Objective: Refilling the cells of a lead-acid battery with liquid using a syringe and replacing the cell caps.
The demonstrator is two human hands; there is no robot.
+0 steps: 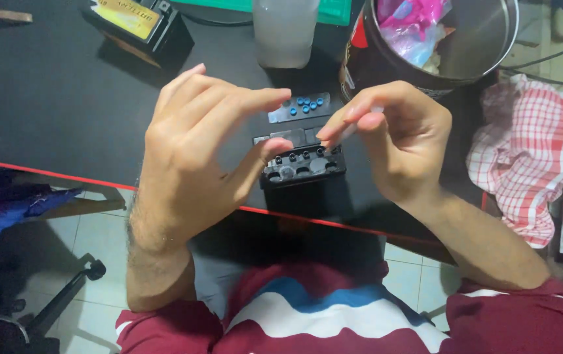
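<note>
A small black battery (302, 172) stands at the near edge of the black desk (52, 98), a row of open filler holes along its top. The left hand (193, 147) rests its thumb against the battery's top left corner with the other fingers spread above it, and the right hand (393, 134) hovers over its right end, thumb and forefinger pinched, though on what cannot be told. Behind the battery lies a grey strip of blue caps (299, 107); the hard, smooth case is probably dense and best gripped by its side walls.
</note>
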